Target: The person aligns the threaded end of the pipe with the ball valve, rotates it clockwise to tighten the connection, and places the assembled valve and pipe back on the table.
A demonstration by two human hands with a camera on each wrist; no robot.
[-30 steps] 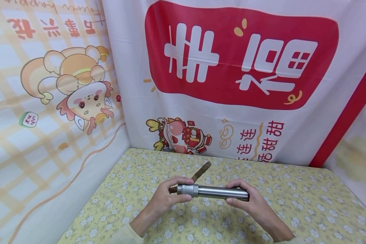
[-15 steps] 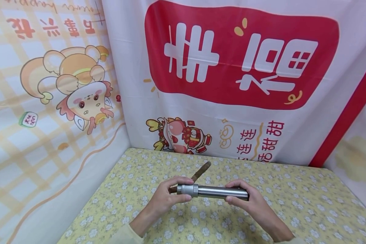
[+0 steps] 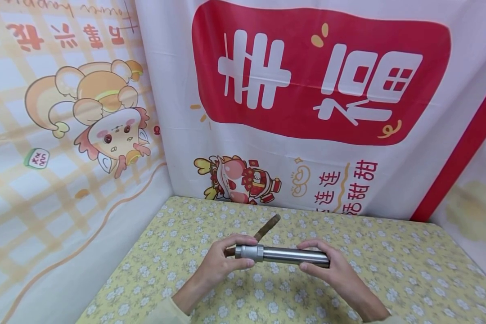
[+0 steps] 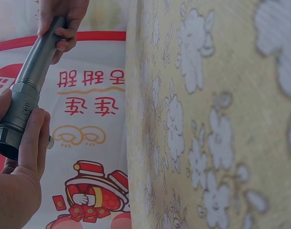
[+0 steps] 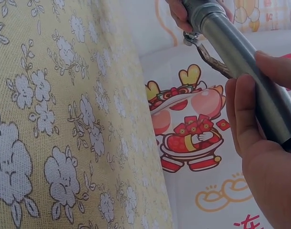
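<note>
My left hand point(image 3: 216, 260) grips a silver valve-like fitting point(image 3: 251, 253) with hexagonal ends, thumb in front and fingers behind. From its right side extends a smooth steel pipe point(image 3: 281, 255), joined to the fitting and roughly level. Around the pipe's far right end curl the fingers and thumb of my right hand point(image 3: 336, 263). A thin brownish lever point(image 3: 268, 227) slants up and away behind the fitting. The right wrist view shows a small nut point(image 5: 190, 39) at the lever's point(image 5: 214, 62) base. Stamped marks show on the fitting point(image 4: 25, 107) in the left wrist view.
Beneath both hands spreads a table with a yellow floral cloth point(image 3: 389, 270). Behind it hangs a white curtain point(image 3: 178, 135) with red printing, and a checked cartoon cloth point(image 3: 8, 148) covers the left side.
My right hand and its end of the pipe have shifted very slightly. The left hand keeps its hold on the fitting in the same place.
</note>
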